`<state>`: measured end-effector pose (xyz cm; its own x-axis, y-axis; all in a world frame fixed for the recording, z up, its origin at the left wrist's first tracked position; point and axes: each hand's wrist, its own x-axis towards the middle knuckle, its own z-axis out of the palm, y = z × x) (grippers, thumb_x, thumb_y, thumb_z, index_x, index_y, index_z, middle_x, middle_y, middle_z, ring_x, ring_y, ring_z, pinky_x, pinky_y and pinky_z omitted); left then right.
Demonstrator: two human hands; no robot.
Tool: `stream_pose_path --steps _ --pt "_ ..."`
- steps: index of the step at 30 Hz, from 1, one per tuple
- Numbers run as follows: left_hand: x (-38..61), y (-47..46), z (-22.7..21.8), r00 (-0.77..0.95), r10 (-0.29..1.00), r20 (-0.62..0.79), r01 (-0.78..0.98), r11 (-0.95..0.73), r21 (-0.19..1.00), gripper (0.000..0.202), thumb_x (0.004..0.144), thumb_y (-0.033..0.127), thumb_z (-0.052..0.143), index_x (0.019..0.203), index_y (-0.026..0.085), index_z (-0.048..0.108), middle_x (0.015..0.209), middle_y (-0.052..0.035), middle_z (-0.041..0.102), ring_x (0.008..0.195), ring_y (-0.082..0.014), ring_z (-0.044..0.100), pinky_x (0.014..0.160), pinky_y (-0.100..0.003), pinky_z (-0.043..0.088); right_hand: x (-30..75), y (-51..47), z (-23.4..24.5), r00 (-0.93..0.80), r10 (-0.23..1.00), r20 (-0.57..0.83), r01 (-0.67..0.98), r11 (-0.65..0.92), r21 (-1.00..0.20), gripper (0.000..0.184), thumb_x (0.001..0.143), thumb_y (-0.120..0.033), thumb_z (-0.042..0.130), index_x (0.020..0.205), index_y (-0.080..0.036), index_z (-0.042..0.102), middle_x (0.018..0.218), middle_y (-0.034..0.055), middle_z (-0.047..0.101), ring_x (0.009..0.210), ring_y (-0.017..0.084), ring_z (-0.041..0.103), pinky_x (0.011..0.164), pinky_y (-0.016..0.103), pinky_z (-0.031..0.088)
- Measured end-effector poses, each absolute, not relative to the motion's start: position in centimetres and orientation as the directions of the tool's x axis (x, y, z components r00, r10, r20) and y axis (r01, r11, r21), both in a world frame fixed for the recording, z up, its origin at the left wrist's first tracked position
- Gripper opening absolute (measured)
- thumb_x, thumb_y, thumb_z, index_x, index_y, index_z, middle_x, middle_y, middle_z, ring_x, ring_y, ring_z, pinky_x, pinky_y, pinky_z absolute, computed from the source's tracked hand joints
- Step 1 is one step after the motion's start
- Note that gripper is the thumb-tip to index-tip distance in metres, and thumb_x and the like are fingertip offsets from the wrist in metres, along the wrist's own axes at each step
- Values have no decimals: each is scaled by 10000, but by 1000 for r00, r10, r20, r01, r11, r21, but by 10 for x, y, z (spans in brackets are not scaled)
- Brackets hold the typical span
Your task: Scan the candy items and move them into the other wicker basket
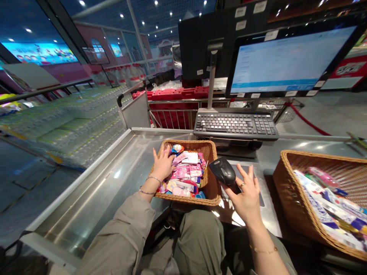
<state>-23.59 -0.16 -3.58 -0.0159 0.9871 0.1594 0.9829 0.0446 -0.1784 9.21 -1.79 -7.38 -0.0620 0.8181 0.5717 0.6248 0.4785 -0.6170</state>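
Kbd (236, 125) beyond scanner (223, 171), 2nd basket (289, 202) at R.

Wicker basket (212, 185); glossy plastic scanner (223, 170)

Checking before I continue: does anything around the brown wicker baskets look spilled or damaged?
Nothing stands out. The small pink packages lie jumbled but inside the left brown wicker basket; the right hand holds the black plastic barcode scanner.

My single view looks out from my head, facing forward and down past my lap (199, 238) to the steel counter (114, 168). It takes in my left hand (163, 165) and right hand (247, 194) from close above, with the monitor (286, 61) farther off.
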Motion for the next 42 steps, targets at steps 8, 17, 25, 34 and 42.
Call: stream_pose_path --steps 8,17,25,34,42 --pt "-240 0 -40 -55 990 132 970 84 -227 345 849 362 693 1143 181 716 1617 -174 307 1525 -423 137 1144 -782 36 90 -18 -75 -63 818 571 624 479 -617 333 868 -484 612 1051 -233 732 1482 138 526 1514 387 227 1115 759 206" --pt "-237 -1 -40 -37 985 169 971 75 -225 237 804 249 720 1033 186 722 1544 -180 440 1507 -409 225 1148 -774 28 92 -18 -74 -59 824 563 627 470 -622 335 863 -497 622 1046 -239 733 1493 133 515 1519 379 213 1124 748 196" --pt "-234 -3 -39 33 975 218 981 11 -196 232 795 220 676 1025 198 689 1466 -146 543 1476 -392 314 1178 -740 4 94 -18 -74 -50 820 570 623 471 -624 352 862 -508 626 1057 -234 731 1483 139 525 1514 392 224 1116 758 207" --pt "-215 -3 -17 68 964 256 979 -15 -205 200 858 269 600 1036 185 633 1054 -154 746 1333 -342 522 1199 -694 25 95 -19 -72 -48 830 555 627 458 -630 358 871 -508 620 1068 -228 725 1494 138 512 1519 390 210 1121 755 200" --pt "-192 -5 -6 130 940 316 991 -115 -64 215 873 283 601 1081 235 631 1088 -49 716 1015 -252 679 1233 -627 -32 96 -19 -72 -44 833 552 627 453 -634 337 863 -495 634 1045 -226 724 1491 133 516 1516 400 213 1118 758 201"
